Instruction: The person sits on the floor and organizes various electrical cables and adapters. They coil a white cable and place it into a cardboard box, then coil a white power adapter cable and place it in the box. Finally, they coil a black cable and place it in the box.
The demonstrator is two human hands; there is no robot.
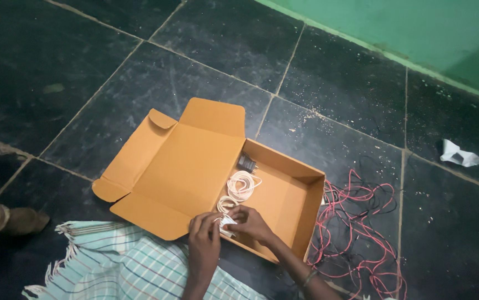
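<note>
Dark tiled floor bears cardboard box, wires, checked cloth.

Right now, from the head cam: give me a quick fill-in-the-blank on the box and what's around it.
1. Both hands, the left hand and right hand, hold a small ____ object over the box.
2. The cardboard box has its lid folded ____.
3. A coiled white cable lies ____ the box.
4. The red and black wires lie on the floor to the box's ____.

Missing words: white; open; inside; right
</note>
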